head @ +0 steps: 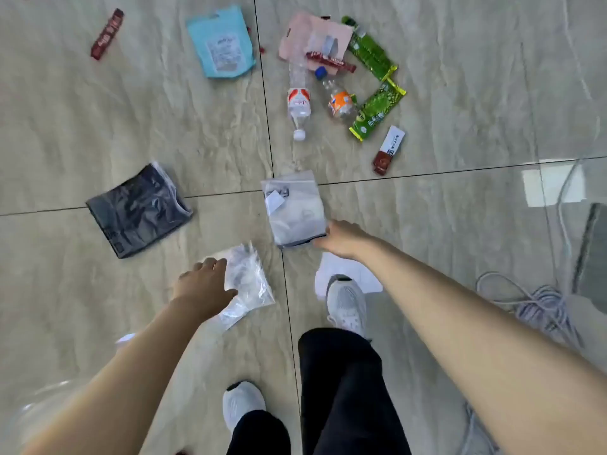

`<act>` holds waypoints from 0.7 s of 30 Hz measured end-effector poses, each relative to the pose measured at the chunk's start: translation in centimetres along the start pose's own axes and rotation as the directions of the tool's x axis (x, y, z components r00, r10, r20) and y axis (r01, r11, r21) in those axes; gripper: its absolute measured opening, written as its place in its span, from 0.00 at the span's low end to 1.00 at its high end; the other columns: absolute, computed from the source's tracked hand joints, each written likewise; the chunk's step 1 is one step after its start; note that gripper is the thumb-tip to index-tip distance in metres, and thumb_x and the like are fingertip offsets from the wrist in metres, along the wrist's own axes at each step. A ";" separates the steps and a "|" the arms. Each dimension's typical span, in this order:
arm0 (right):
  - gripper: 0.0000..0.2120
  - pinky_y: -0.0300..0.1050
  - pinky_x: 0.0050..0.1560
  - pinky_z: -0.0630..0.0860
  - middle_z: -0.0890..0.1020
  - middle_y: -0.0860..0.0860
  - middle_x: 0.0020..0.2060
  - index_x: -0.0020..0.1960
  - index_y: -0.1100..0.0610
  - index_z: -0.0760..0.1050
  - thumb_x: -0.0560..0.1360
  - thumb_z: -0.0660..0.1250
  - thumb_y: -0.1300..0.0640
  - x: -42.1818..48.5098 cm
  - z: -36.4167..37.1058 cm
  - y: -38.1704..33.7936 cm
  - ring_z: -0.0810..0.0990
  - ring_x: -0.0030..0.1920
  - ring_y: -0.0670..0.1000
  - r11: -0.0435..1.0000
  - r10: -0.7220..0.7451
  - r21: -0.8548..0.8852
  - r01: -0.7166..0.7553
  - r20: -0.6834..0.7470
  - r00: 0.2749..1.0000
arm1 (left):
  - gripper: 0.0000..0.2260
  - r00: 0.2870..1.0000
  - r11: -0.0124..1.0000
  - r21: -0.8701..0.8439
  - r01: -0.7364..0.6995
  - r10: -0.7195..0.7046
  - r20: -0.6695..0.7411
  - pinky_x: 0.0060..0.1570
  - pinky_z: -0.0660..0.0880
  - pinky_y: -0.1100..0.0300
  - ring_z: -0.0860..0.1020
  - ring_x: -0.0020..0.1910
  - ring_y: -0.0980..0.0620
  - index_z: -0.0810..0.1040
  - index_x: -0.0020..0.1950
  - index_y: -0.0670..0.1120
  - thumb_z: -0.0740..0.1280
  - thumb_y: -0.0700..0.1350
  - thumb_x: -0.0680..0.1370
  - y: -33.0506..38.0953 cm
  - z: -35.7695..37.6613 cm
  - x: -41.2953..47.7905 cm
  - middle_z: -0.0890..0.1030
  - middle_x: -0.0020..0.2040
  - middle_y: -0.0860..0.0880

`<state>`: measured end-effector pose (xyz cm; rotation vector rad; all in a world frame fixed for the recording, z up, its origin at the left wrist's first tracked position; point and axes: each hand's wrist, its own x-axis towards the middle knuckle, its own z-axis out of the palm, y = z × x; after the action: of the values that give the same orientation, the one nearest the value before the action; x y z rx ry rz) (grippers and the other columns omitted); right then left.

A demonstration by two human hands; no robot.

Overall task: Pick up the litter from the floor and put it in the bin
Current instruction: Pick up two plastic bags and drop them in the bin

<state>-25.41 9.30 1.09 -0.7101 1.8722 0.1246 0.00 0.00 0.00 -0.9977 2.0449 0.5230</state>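
Left grip (203, 287): fingers and thumb spread apart, lying on the near-left edge of the crumpled clear bag (246, 284); I cannot tell whether any film is pinched yet.
Right grip (340, 239): fingertips at the near-right corner of the flat clear pouch (294, 208), curled toward its dark bottom seam; whether they have closed on it is hidden by the hand.
Crumpled clear bag: on the floor (82, 126) directly under the left grip and running out ahead and to its right; thin film, very light and limp, likely to sag once lifted. Best bunched in the fist at the wrinkled middle.
Flat clear pouch: on the floor just ahead of the right grip, across a tile joint; stiffer, with something pale inside, still light. It lies flat on glossy tile, so a nail under the corner or a slide to raise an edge should help.
Black bag (139, 210): well out to the left of the left grip; soft, flat, light.
Bottles (299, 100): far ahead of both grips, two clear plastic ones lying down; rigid, light, apt to roll. Take round the body.
Green wrappers (377, 108): just right of the bottles; slick foil, pinch an end seam.
Bin: not clearly in view.
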 end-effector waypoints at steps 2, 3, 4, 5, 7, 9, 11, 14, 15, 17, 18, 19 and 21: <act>0.13 0.43 0.39 0.66 0.75 0.57 0.49 0.53 0.56 0.71 0.74 0.60 0.48 2.8 2.7 0.6 0.74 0.50 0.58 1.000 0.004 0.001 -0.004 -0.067 0.998 | 0.30 0.999 1.000 -0.002 0.027 -0.027 -0.022 0.62 0.69 0.52 0.67 0.69 0.45 0.58 0.75 0.47 0.63 0.56 0.76 -0.8 3.1 2.3 0.65 0.74 0.47; 0.16 0.43 0.41 0.68 0.76 0.57 0.51 0.56 0.56 0.71 0.74 0.61 0.47 4.7 4.1 1.2 0.74 0.52 0.60 1.000 0.021 0.010 -0.020 -0.104 0.994 | 0.31 0.999 1.000 0.000 0.027 -0.027 -0.029 0.64 0.68 0.52 0.66 0.71 0.45 0.56 0.76 0.46 0.63 0.55 0.77 -1.3 4.9 3.9 0.63 0.75 0.46; 0.20 0.45 0.44 0.71 0.76 0.57 0.55 0.60 0.57 0.71 0.73 0.62 0.46 6.4 5.2 1.6 0.74 0.56 0.60 0.998 0.057 0.040 -0.052 -0.139 0.989 | 0.32 0.999 0.999 -0.010 0.043 -0.043 -0.020 0.66 0.66 0.52 0.64 0.72 0.44 0.54 0.76 0.46 0.63 0.54 0.77 -1.7 6.3 5.2 0.61 0.76 0.45; 0.24 0.48 0.49 0.73 0.75 0.58 0.58 0.63 0.58 0.70 0.73 0.63 0.44 8.2 6.2 2.1 0.73 0.60 0.60 0.995 0.086 0.059 -0.077 -0.177 0.980 | 0.34 0.998 0.998 -0.035 0.052 -0.053 -0.027 0.68 0.65 0.51 0.62 0.73 0.44 0.53 0.77 0.45 0.64 0.54 0.77 -2.1 7.6 6.8 0.59 0.77 0.45; 0.30 0.52 0.57 0.72 0.72 0.58 0.63 0.67 0.59 0.66 0.74 0.63 0.41 11.6 7.0 2.6 0.69 0.64 0.60 0.992 0.122 0.059 -0.110 -0.276 0.954 | 0.37 0.995 0.995 -0.074 0.069 -0.074 -0.068 0.70 0.62 0.49 0.60 0.75 0.43 0.51 0.78 0.45 0.66 0.54 0.75 -3.0 9.5 9.7 0.56 0.78 0.43; 0.33 0.52 0.58 0.70 0.70 0.58 0.66 0.69 0.60 0.63 0.73 0.63 0.38 14.7 7.3 2.8 0.67 0.66 0.59 0.990 0.139 0.048 -0.130 -0.376 0.916 | 0.39 0.992 0.993 -0.094 0.075 -0.084 -0.099 0.70 0.62 0.48 0.61 0.74 0.42 0.52 0.77 0.46 0.69 0.54 0.73 -4.0 10.5 12.5 0.57 0.77 0.43; 0.35 0.52 0.58 0.69 0.70 0.58 0.66 0.69 0.60 0.62 0.72 0.64 0.37 17.3 7.4 2.5 0.67 0.67 0.59 0.989 0.147 0.054 -0.138 -0.435 0.888 | 0.37 0.986 0.987 -0.129 0.095 -0.111 -0.125 0.66 0.67 0.47 0.66 0.69 0.41 0.59 0.74 0.45 0.72 0.54 0.70 -4.6 11.4 14.5 0.64 0.72 0.42; 0.40 0.51 0.57 0.70 0.69 0.57 0.66 0.69 0.60 0.60 0.68 0.69 0.38 19.4 8.3 1.6 0.69 0.66 0.57 0.985 0.156 0.010 -0.172 -0.476 0.865 | 0.35 0.972 0.985 -0.071 0.160 -0.170 -0.163 0.55 0.72 0.48 0.72 0.61 0.41 0.64 0.67 0.41 0.71 0.59 0.69 -4.8 12.6 15.8 0.71 0.63 0.42; 0.41 0.51 0.57 0.70 0.69 0.57 0.65 0.69 0.60 0.59 0.67 0.71 0.39 19.8 8.9 1.3 0.70 0.65 0.57 0.982 0.152 -0.026 -0.188 -0.489 0.859 | 0.35 0.971 0.981 -0.072 0.177 -0.186 -0.149 0.53 0.71 0.49 0.73 0.60 0.41 0.64 0.65 0.41 0.71 0.61 0.68 -4.8 13.1 15.9 0.73 0.61 0.42; 0.42 0.52 0.57 0.70 0.70 0.57 0.64 0.68 0.59 0.59 0.64 0.74 0.41 20.0 10.4 0.8 0.71 0.63 0.57 0.979 0.164 -0.024 -0.203 -0.497 0.852 | 0.31 0.970 0.970 -0.125 0.210 -0.222 -0.095 0.48 0.69 0.53 0.77 0.56 0.43 0.67 0.59 0.44 0.71 0.64 0.66 -4.5 14.1 15.7 0.79 0.55 0.45; 0.43 0.52 0.57 0.71 0.71 0.57 0.63 0.67 0.59 0.58 0.63 0.76 0.42 20.1 11.1 0.6 0.72 0.63 0.58 0.979 0.188 0.022 -0.203 -0.486 0.854 | 0.28 0.968 0.962 -0.162 0.222 -0.236 -0.079 0.47 0.67 0.54 0.78 0.54 0.44 0.69 0.55 0.47 0.70 0.65 0.66 -4.4 14.5 15.5 0.80 0.52 0.46; 0.44 0.52 0.57 0.71 0.73 0.57 0.62 0.67 0.58 0.58 0.62 0.77 0.44 20.0 11.5 0.6 0.73 0.62 0.58 0.974 0.225 0.105 -0.199 -0.459 0.859 | 0.24 0.965 0.952 -0.195 0.238 -0.254 -0.062 0.47 0.66 0.54 0.79 0.52 0.45 0.71 0.52 0.50 0.69 0.65 0.66 -4.4 14.7 15.3 0.81 0.49 0.48; 0.41 0.52 0.57 0.72 0.75 0.56 0.61 0.67 0.58 0.59 0.63 0.78 0.48 19.7 11.8 0.8 0.75 0.61 0.59 0.931 0.296 0.318 -0.181 -0.365 0.883 | 0.15 0.958 0.934 -0.229 0.275 -0.286 -0.016 0.50 0.65 0.54 0.79 0.51 0.47 0.74 0.47 0.54 0.65 0.62 0.68 -4.5 14.8 14.7 0.80 0.45 0.51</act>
<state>-21.03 6.52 -21.26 -0.3184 2.3196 -0.1381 4.87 -0.16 -20.75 -1.4261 1.8691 0.5902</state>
